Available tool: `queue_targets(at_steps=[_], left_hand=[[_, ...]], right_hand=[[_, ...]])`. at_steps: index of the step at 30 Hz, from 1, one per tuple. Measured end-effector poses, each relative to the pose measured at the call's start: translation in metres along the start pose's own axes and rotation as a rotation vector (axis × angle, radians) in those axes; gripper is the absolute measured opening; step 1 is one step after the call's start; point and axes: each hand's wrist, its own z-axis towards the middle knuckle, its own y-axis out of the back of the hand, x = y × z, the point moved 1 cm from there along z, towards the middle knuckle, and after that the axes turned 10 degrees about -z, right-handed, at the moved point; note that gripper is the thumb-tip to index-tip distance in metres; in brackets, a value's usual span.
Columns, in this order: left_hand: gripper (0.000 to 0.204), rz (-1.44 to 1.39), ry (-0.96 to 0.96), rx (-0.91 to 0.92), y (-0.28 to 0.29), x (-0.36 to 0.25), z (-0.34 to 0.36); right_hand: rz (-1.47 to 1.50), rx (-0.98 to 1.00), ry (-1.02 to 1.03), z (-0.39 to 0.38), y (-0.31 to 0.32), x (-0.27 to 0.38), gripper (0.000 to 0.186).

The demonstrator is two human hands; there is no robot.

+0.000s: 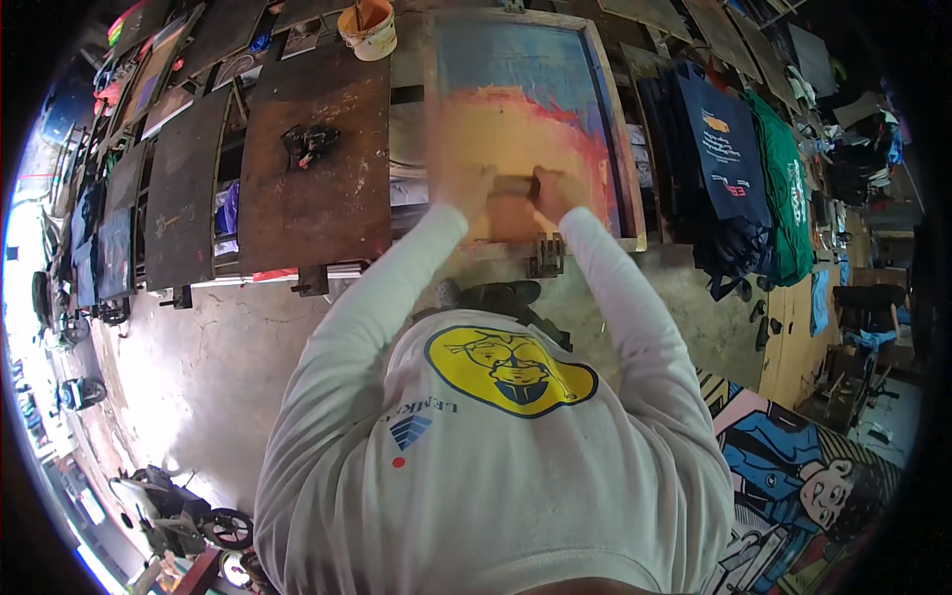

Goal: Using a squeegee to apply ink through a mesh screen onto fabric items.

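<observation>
A wooden-framed printing screen (601, 104) lies on the bench before me. Its mesh is bluish at the far end; the nearer part is smeared with yellow ink (496, 124) edged in red. Both hands grip a brown squeegee (513, 185) across the near half of the mesh. My left hand (476, 188) is closed round its left end. On the other end my right hand (557, 192) is closed too. Motion blurs the hands and the squeegee, and its blade edge cannot be made out. A metal hinge clamp (546, 256) sits at the screen's near edge.
Left of the screen is a dark board (317, 213) with a crumpled black cloth (309, 147) on it. An ink-stained bucket (368, 32) stands at the far side. To the right hang navy bags (722, 164) and a green one (783, 188). Motorcycles (188, 511) stand at lower left.
</observation>
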Motion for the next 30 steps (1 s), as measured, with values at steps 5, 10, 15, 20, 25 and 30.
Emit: queue_targets(at_steps=[5,10,15,20,25,30], left_hand=[[0.027,0.065,-0.109,-0.069,0.028,-0.033,-0.064],[0.04,0.013,0.02,0.002,0.05,-0.01,-0.014],[0.036,-0.018,-0.003,-0.279,0.059,0.032,0.081],[0.038,0.093,0.013,-0.213,0.019,0.034,0.046],[0.031,0.126,-0.033,-0.026,0.019,-0.011,-0.047],[0.032,0.086,-0.064,-0.037,0.033,-0.03,-0.064]], right_hand=[[0.053,0.025,0.057,-0.055,0.015,0.031,0.026],[0.043,0.035,0.056,0.001,0.035,0.02,0.025],[0.001,-0.084,0.027,0.085,0.026,0.003,0.024],[0.047,-0.018,0.044,0.056,-0.001,-0.005,0.02],[0.12,-0.014,0.07,-0.028,0.002,0.016,0.031],[0.125,0.138,0.078,-0.041,0.031,0.027,0.032]])
